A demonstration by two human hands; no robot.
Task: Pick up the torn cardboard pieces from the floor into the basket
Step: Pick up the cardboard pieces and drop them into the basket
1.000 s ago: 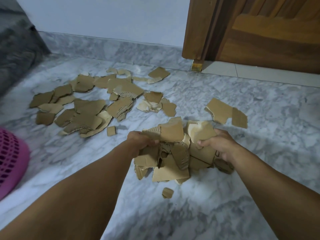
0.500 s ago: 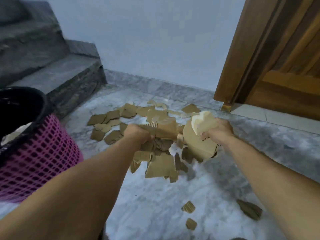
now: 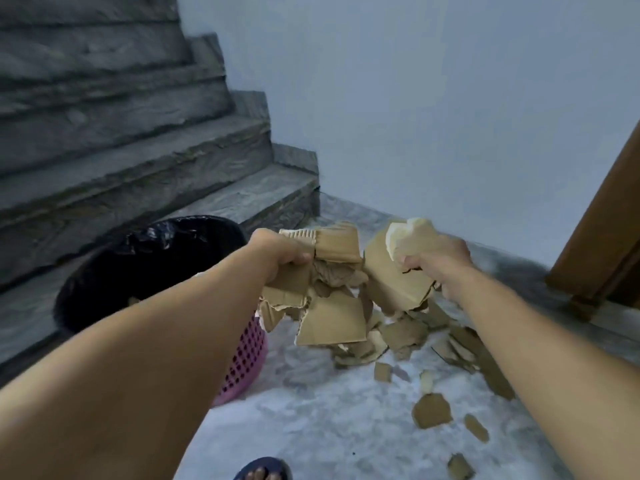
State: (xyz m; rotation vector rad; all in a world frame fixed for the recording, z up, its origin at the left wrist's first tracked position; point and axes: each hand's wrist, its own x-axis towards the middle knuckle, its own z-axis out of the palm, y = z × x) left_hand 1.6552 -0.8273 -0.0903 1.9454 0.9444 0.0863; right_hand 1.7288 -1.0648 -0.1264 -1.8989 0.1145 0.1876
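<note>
Between both hands I hold a bundle of torn brown cardboard pieces [image 3: 332,317] in the air. My left hand [image 3: 277,256] grips its left side and my right hand [image 3: 436,261] grips its right side, round a pale crumpled piece. The bundle hangs just right of the pink basket [image 3: 246,362], which is lined with a black bag [image 3: 149,258]. More torn pieces [image 3: 431,410] lie on the marble floor below and to the right, and some are hidden behind the bundle.
Grey stone stairs [image 3: 138,161] rise at the left behind the basket. A wooden door frame [image 3: 602,258] stands at the right against the pale wall. My foot in a dark sandal [image 3: 265,471] shows at the bottom edge.
Both hands have lifted the cardboard bundle higher and carried it left toward the basket. A few pieces have dropped to the floor. The view has swung left and up to the stairs.
</note>
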